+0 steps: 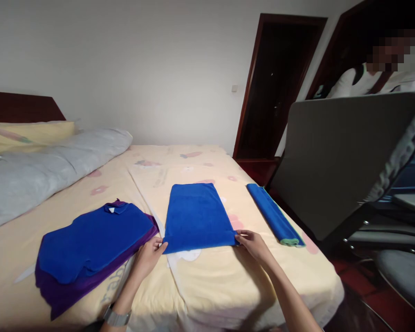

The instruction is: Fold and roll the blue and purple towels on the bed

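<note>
A blue cloth (198, 212) lies flat on the bed (207, 288), its near edge folded over in a narrow band. My left hand (152, 251) pinches the near left corner of that band, and my right hand (251, 242) pinches the near right corner. To the left, another blue cloth (93, 242) lies loosely on a purple cloth (64, 295). On the right side of the bed is a rolled blue cloth (273, 214) with a green edge.
A grey rolled quilt (55, 170) and a yellow pillow (34, 136) lie at the back left. Beyond the bed's right side stand a large grey panel (335, 161) and a stool (406, 274). A person (356, 83) is behind the panel.
</note>
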{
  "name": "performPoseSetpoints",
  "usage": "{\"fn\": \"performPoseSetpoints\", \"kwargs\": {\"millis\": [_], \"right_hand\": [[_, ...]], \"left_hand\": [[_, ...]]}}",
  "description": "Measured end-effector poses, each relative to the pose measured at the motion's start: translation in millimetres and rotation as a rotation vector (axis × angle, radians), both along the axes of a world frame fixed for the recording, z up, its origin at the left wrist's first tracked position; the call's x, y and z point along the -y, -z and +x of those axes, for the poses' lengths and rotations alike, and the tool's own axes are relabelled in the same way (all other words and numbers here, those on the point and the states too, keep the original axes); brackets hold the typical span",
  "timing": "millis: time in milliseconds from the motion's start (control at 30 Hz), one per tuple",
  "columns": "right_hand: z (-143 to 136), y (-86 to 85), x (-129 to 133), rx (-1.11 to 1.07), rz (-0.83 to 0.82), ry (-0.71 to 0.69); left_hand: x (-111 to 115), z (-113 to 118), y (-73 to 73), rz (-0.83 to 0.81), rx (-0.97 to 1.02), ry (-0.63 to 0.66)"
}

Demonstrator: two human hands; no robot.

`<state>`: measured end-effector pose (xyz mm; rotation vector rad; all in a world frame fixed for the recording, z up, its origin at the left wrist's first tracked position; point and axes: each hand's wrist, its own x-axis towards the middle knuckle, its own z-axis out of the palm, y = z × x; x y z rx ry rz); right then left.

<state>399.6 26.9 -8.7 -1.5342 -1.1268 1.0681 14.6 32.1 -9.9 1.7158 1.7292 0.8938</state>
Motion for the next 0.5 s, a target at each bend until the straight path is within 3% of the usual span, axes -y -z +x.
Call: {"fn": "performPoseSetpoints", "kwargs": {"millis": [300, 500], "right_hand": [[-5, -6.2, 2, -0.161, 0.058, 0.004], [-5, -2.3, 1, -0.155, 0.076, 0.018]], "left_hand": [[-7, -1, 11.4, 0.021, 0.191, 0.008], [-6, 1, 1.0, 0.010, 0.310, -0.001]]}}
